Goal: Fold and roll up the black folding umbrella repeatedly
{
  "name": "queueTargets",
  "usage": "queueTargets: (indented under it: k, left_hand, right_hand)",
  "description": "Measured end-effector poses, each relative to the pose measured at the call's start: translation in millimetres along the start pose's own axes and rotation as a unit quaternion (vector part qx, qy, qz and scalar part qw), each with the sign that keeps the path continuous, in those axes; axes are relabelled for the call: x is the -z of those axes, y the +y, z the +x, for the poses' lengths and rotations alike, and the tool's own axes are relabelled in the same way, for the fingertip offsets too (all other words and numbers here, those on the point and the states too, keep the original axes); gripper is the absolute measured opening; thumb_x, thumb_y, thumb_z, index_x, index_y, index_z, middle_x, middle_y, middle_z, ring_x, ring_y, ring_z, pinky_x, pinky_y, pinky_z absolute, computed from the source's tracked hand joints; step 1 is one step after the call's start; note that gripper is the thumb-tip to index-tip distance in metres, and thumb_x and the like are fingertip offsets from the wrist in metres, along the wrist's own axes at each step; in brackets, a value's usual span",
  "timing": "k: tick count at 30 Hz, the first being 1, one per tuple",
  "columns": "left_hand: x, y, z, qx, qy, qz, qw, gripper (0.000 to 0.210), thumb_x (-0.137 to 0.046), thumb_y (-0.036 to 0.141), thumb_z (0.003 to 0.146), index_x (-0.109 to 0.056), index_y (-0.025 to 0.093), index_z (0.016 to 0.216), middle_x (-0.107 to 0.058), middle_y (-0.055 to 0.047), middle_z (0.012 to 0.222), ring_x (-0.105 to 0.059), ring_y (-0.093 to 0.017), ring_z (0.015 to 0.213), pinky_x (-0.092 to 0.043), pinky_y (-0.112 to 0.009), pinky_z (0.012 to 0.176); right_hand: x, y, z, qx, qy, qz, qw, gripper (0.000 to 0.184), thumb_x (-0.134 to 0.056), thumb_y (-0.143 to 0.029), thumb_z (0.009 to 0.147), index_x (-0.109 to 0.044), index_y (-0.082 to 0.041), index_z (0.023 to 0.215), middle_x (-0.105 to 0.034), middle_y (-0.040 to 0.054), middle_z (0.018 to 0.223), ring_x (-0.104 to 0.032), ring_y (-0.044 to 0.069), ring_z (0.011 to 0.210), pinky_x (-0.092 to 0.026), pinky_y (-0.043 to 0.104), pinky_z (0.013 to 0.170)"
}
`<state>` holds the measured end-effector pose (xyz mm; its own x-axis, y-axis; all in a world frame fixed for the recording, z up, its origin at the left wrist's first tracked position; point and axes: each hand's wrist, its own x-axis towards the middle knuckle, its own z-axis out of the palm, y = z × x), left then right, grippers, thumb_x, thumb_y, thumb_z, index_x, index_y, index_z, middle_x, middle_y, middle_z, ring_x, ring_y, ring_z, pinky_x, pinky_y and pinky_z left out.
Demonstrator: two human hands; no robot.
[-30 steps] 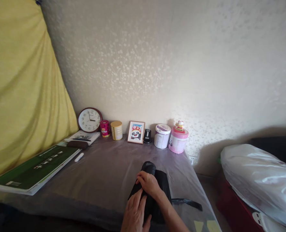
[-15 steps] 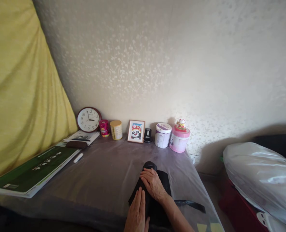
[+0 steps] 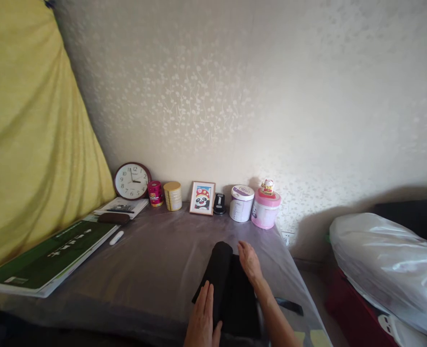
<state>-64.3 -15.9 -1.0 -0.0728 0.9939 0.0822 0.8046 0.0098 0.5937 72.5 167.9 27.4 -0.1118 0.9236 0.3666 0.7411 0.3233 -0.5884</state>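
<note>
A black sheet of material lies on the table near its front, its left side rolled into a thick black roll pointing away from me. My left hand rests against the near left side of the roll, fingers stretched and thumb apart. Over the far right corner of the flat part is my right hand, fingers extended and a little bent, with nothing visible in them; whether it touches the sheet I cannot tell. A dark strap sticks out to the right beyond my right forearm.
Along the wall stand a clock, a pink tin, a yellow-lidded can, a framed panda picture and two tubs. A green book lies left. Plastic-covered bundle at right.
My right hand has come off the roll and shifted right to the sheet's far corner, leaving the roll's far end uncovered. My left hand stays almost where it was on the roll.
</note>
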Motion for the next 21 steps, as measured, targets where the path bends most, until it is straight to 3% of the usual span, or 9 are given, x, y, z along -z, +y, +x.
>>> queueTargets:
  k: [3, 7, 16, 21]
  left_hand:
    - [1.4, 0, -4, -0.017, 0.027, -0.037, 0.999, 0.064, -0.036, 0.02, 0.079, -0.015, 0.017, 0.14, -0.02, -0.006, 0.15, -0.02, -0.021, 0.137, -0.029, -0.04, 0.109]
    - [6.6, -1, -6, -0.023, 0.011, -0.073, 0.997, 0.072, -0.042, 0.016, 0.074, -0.014, 0.017, 0.14, -0.019, -0.008, 0.15, -0.018, -0.022, 0.137, -0.027, -0.041, 0.111]
    - [3.7, -6, -4, -0.024, -0.007, -0.073, 0.997, 0.089, -0.043, 0.0, 0.06, -0.008, 0.015, 0.14, -0.01, -0.008, 0.151, -0.013, -0.017, 0.138, -0.023, -0.037, 0.112]
    - [5.4, -1, -4, -0.004, -0.027, -0.087, 0.996, 0.093, -0.04, -0.003, 0.057, -0.006, 0.017, 0.141, -0.006, -0.006, 0.152, -0.008, -0.017, 0.139, -0.02, -0.035, 0.113]
  right_hand:
    - [23, 27, -24, -0.088, 0.024, 0.024, 0.996, 0.034, -0.036, -0.035, 0.084, -0.062, -0.017, 0.096, -0.067, 0.0105, 0.096, -0.062, 0.022, 0.092, -0.043, 0.032, 0.082]
    - [36, 38, -55, -0.153, -0.025, 0.075, 0.985, 0.032, -0.039, -0.042, 0.08, -0.064, -0.022, 0.083, -0.069, 0.005, 0.078, -0.065, 0.021, 0.074, -0.045, 0.029, 0.065]
    - [31, 8, -64, -0.144, -0.014, 0.086, 0.986, 0.03, -0.047, -0.047, 0.075, -0.063, -0.022, 0.081, -0.065, 0.003, 0.063, -0.063, 0.022, 0.065, -0.044, 0.03, 0.061]
    - [27, 2, -58, -0.115, -0.004, 0.149, 0.982, 0.037, -0.046, -0.054, 0.072, -0.06, -0.021, 0.066, -0.061, 0.0027, 0.057, -0.059, 0.021, 0.061, -0.043, 0.029, 0.057]
